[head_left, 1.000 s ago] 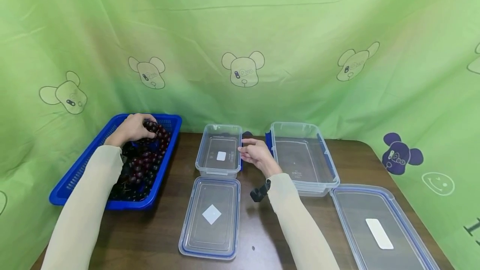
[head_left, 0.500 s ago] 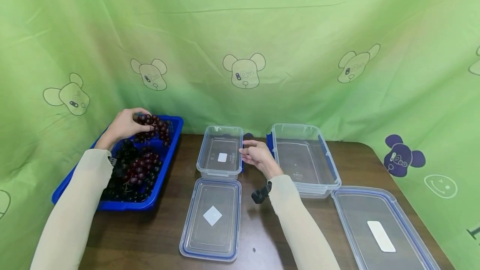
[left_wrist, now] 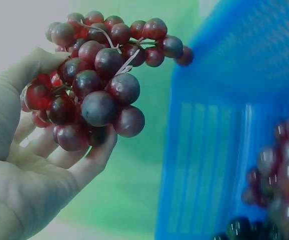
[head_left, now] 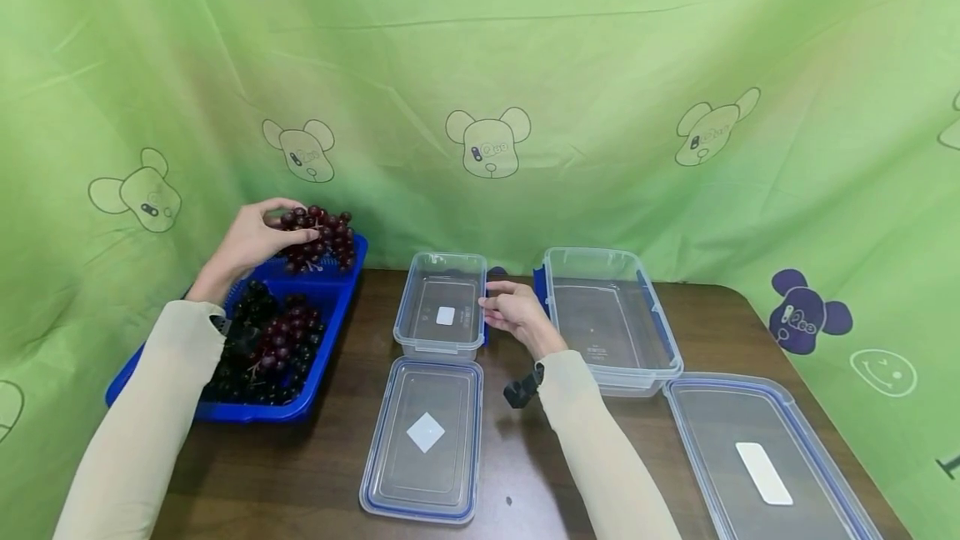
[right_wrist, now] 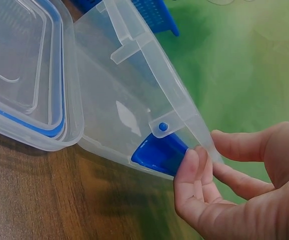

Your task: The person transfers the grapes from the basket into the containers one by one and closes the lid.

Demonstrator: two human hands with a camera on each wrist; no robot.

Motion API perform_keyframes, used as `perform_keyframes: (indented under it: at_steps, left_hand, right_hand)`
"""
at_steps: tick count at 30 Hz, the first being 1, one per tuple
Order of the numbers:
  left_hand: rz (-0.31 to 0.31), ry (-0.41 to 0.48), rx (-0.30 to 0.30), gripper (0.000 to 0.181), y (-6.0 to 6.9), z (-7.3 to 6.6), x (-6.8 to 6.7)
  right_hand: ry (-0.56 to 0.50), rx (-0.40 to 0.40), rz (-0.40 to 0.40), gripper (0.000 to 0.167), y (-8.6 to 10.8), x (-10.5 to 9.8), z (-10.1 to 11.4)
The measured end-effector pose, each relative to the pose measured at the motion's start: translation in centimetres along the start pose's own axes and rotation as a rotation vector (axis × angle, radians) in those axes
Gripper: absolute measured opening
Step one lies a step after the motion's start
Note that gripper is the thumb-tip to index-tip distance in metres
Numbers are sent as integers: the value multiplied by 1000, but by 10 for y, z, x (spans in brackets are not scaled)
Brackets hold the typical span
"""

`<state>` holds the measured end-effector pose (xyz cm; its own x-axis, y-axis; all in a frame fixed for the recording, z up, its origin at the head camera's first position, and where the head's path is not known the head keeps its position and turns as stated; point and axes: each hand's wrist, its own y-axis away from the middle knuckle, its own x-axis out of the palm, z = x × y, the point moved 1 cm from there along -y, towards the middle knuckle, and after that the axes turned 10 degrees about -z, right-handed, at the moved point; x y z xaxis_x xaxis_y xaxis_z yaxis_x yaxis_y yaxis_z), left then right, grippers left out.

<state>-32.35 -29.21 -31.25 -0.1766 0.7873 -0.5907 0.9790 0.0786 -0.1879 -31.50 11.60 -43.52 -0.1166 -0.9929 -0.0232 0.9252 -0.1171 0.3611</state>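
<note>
A bunch of dark red grapes (head_left: pixel 322 240) hangs from my left hand (head_left: pixel 247 240), above the far end of the blue basket (head_left: pixel 251 413). In the left wrist view, thumb and fingers grip the grapes (left_wrist: pixel 102 92) from the side, and the bunch is apart from the basket wall. More red grapes (head_left: pixel 281 344) and black grapes (head_left: pixel 251 382) lie in the basket. My right hand (head_left: pixel 517 313) holds the right side of the small clear container (head_left: pixel 420 327) by its rim. In the right wrist view, its fingertips are close to the blue latch (right_wrist: pixel 159 154).
A lid with a blue seal (head_left: pixel 423 482) lies in front of the small container. Farther right stands a larger clear container (head_left: pixel 600 307), its blue latches hanging down, with a larger lid (head_left: pixel 720 432) before it. A green printed curtain (head_left: pixel 585 207) backs the wooden table (head_left: pixel 247 482).
My left hand has lifted the bunch of red grapes up out of the pile, above the basket's far end. The right hand stays at the small container.
</note>
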Motion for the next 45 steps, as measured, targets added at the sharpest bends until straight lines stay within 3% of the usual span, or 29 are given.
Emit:
perform_keyframes:
  at_steps: [8, 15, 21, 25, 30, 45]
  left_hand:
    - [1, 158, -61, 59, 2, -26, 23]
    - [34, 295, -97, 47, 4, -46, 51]
    - [53, 373, -200, 60, 0, -56, 80]
    - [52, 398, -284, 70, -3, -57, 97]
    - [41, 407, -331, 70, -5, -55, 118]
    - [12, 400, -355, 65, -3, -52, 176]
  right_hand:
    - [5, 3, 0, 54, 1, 0, 1]
    - [3, 5, 2, 54, 0, 0, 0]
    - [-8, 14, -1, 52, -1, -2, -1]
    - [-4, 11, -1, 52, 0, -2, 0]
    - [6, 10, -4, 52, 1, -1, 1]
    - [15, 10, -1, 52, 2, -1, 2]
